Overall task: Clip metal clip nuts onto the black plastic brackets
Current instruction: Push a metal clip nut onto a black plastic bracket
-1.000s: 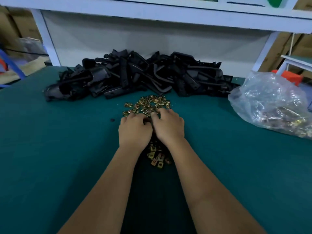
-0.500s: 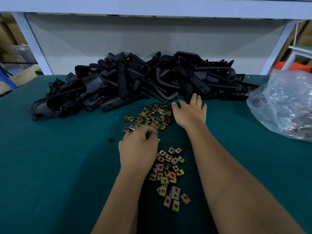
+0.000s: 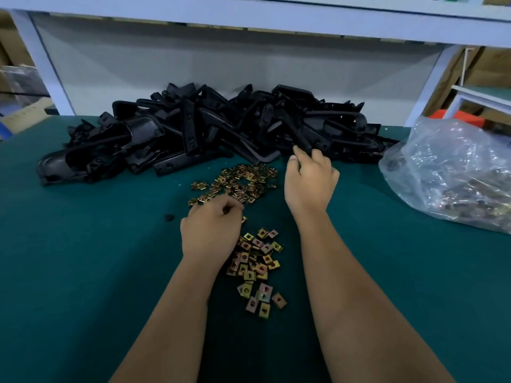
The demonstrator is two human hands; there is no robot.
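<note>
Brackets (image 3: 221,128) of black plastic lie heaped along the back of your green bench (image 3: 83,258), and your right hand (image 3: 309,175), flat beside the clip nuts (image 3: 243,181) half a second ago, has reached the heap's front edge, its fingers (image 3: 298,152) now gripping the end of one bracket. Your left hand (image 3: 210,230) stays over the nuts with fingers curled, apparently pinching one, though I cannot tell for sure. Bracket and nut look nearly ready to meet.

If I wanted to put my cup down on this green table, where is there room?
Bare green table lies left of the left hand, and between the right hand and the plastic bag. The middle is crowded: metal clips scattered there, black brackets heaped behind.
</note>
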